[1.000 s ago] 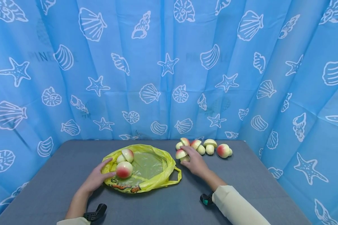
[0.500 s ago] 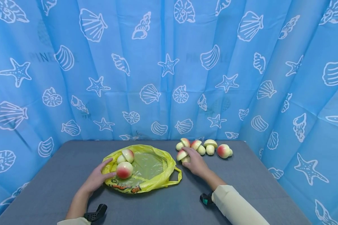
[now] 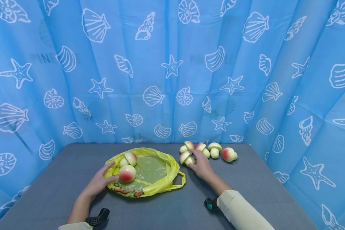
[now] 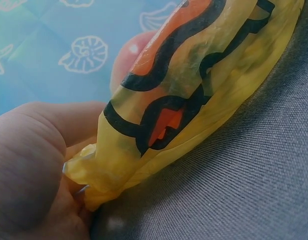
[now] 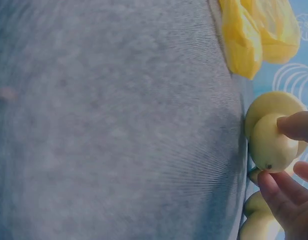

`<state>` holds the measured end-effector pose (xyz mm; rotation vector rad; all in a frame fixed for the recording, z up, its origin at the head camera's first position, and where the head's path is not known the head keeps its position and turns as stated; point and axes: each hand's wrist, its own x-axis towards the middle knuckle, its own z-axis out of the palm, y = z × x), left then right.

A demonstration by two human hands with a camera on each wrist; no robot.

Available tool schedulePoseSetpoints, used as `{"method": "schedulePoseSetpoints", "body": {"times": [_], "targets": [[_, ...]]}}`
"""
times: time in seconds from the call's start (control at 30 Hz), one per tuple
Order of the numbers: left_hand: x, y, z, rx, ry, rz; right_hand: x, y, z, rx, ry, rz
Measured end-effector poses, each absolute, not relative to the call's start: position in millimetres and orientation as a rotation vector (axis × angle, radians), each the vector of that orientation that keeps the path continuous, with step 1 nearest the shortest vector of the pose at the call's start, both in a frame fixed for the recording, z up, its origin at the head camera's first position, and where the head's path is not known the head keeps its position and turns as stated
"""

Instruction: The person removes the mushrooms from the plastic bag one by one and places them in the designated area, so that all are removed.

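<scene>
A yellow plastic bag (image 3: 158,188) lies with its mouth spread wide on the table. My left hand (image 3: 97,182) holds its left side, and bunched yellow film (image 4: 96,172) shows between thumb and fingers in the left wrist view. Inside the bag sit two toy mushrooms, the nearer one (image 3: 127,173) showing a red-tinged cap and the other (image 3: 130,158) lying behind it. To the right of the bag, my right hand (image 3: 202,166) pinches a cream toy mushroom (image 3: 185,157). In the right wrist view, thumb and fingers grip that mushroom's pale stem (image 5: 273,145).
Behind and right of the right hand, several more toy mushrooms line the far table edge, among them an upright one (image 3: 214,150) and a red-capped one (image 3: 228,154) lying over. The bag's handle loop (image 3: 181,179) sticks out rightward. A blue shell-print curtain (image 3: 172,95) hangs behind the grey table (image 3: 166,214).
The mushroom at my right hand has turned a little, showing more of its stem, and the right fingers have shifted slightly right off its cap. The left hand and bag stay put.
</scene>
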<state>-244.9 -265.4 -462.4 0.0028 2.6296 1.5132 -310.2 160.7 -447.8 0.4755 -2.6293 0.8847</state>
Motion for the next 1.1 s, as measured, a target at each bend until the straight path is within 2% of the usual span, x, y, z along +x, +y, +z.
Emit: {"method": "schedulePoseSetpoints", "body": {"times": [1.1], "targets": [[-245.3, -264.8, -463.4, -0.011, 2.657, 1.495, -302.6, 165.6, -452.0, 0.390, -2.489, 1.058]]}}
